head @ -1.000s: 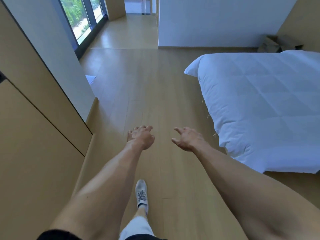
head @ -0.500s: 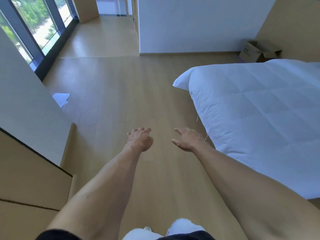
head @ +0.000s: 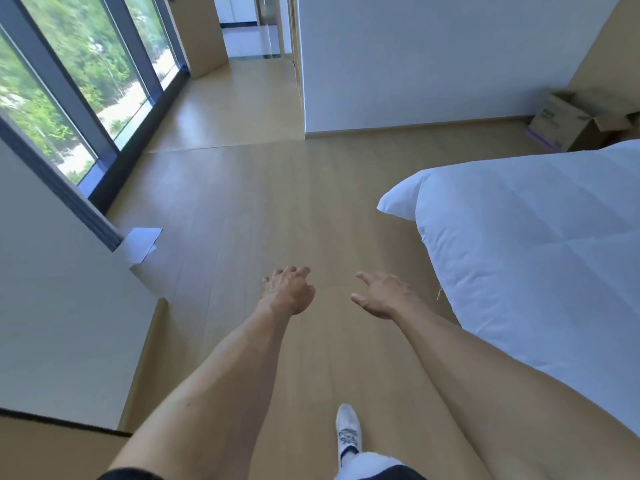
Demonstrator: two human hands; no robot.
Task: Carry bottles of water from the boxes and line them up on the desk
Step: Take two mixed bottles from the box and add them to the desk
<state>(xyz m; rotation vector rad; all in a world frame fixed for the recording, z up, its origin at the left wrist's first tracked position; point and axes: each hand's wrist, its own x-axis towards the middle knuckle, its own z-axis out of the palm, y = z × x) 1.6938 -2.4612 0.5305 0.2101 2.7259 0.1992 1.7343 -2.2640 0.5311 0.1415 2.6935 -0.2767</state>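
The floor [head: 263, 202] is pale honey-toned wood planking, and the bed cover [head: 540, 258] is white with a faint quilted grid. The cardboard box [head: 568, 124] is brown with a purple band and dark lettering; the shoe [head: 349, 431] is white with dark-patterned laces.

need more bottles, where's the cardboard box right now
In the head view the open cardboard box sits on the floor at far right, against the white wall and just behind the bed.

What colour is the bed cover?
White, with faint quilted squares, on the bed cover; head view.
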